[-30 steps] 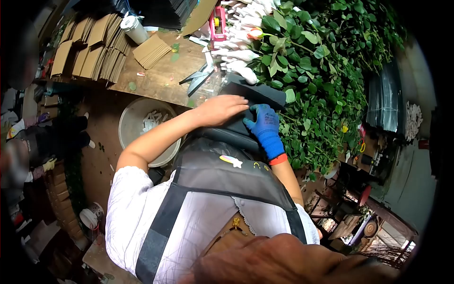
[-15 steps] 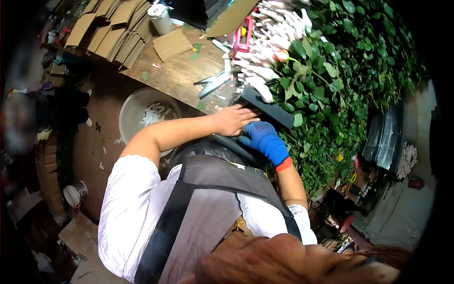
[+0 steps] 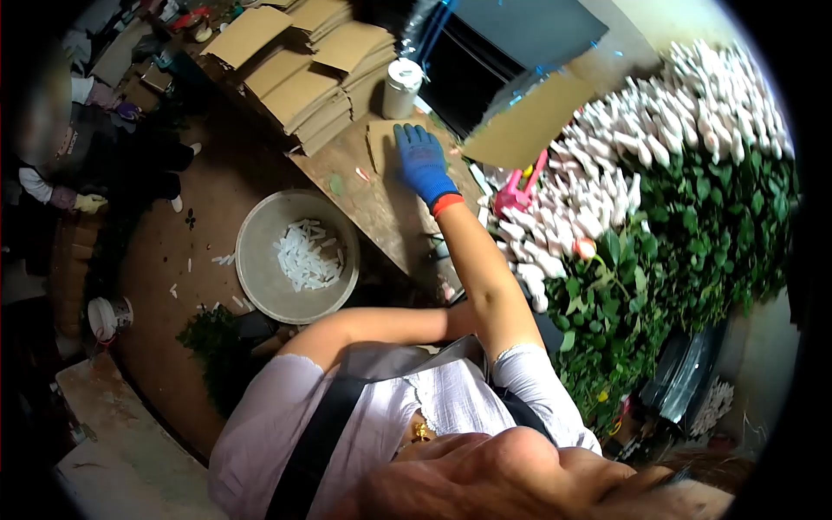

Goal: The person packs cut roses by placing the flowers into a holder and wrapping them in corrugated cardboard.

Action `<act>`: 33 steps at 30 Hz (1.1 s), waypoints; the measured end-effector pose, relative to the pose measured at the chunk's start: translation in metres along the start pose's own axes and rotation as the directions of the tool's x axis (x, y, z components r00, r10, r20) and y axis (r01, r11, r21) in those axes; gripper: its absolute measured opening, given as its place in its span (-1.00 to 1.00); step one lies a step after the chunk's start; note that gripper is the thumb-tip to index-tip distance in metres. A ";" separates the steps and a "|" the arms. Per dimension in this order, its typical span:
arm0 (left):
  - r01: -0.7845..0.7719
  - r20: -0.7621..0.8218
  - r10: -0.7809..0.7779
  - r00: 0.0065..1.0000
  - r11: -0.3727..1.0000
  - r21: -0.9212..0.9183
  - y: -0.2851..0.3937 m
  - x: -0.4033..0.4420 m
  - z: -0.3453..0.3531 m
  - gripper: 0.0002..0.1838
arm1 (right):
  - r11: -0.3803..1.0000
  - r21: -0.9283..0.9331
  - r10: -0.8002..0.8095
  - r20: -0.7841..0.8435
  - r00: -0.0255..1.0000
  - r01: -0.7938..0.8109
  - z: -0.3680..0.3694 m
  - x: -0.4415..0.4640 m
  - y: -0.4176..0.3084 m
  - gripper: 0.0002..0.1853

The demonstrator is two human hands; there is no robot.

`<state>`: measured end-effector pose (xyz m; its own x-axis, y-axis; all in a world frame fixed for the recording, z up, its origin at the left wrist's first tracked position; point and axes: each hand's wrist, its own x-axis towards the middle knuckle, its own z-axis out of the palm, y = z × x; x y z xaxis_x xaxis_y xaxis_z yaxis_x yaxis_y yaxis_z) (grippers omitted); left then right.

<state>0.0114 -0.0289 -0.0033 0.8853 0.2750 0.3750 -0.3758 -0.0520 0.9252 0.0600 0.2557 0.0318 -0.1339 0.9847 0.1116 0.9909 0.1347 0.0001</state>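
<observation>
My right hand (image 3: pixel 425 165), in a blue knitted glove with a red cuff, reaches across the wooden table. Its fingers lie stretched out over a small stack of flat cardboard pieces (image 3: pixel 382 143), touching the top. My left forearm (image 3: pixel 390 329) is bare and crosses in front of my body, passing behind the right forearm; the left hand itself is hidden there. A dark board (image 3: pixel 548 336) shows partly just right of my right arm. Beside that arm lie many flower stems whose heads wear white sleeves (image 3: pixel 555 208), with one orange bloom (image 3: pixel 585 249) uncovered.
Tall cardboard stacks (image 3: pixel 299 87) and a white lidded cup (image 3: pixel 401 89) stand at the table's back. A pink tool (image 3: pixel 517 191) lies by the flowers. A round tub (image 3: pixel 251 251) with white pieces sits on the floor. Another person (image 3: pixel 87 139) is at the far left.
My gloved right hand has left the dark board and moved forward onto the small cardboard stack. The left hand has gone out of sight behind the right arm. The view has shifted.
</observation>
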 end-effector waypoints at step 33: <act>-0.309 0.492 -0.125 0.862 0.640 0.704 0.038 0.021 -0.018 -0.48 | 0.747 0.614 0.467 -0.212 0.858 -0.255 -0.200 -0.306 -0.002 -0.75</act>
<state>0.0104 -0.0075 0.0385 0.9446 -0.2289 0.2352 -0.3210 -0.7935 0.5170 0.1020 -0.0678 0.1963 0.3510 0.8847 0.3067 0.7654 -0.0824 -0.6382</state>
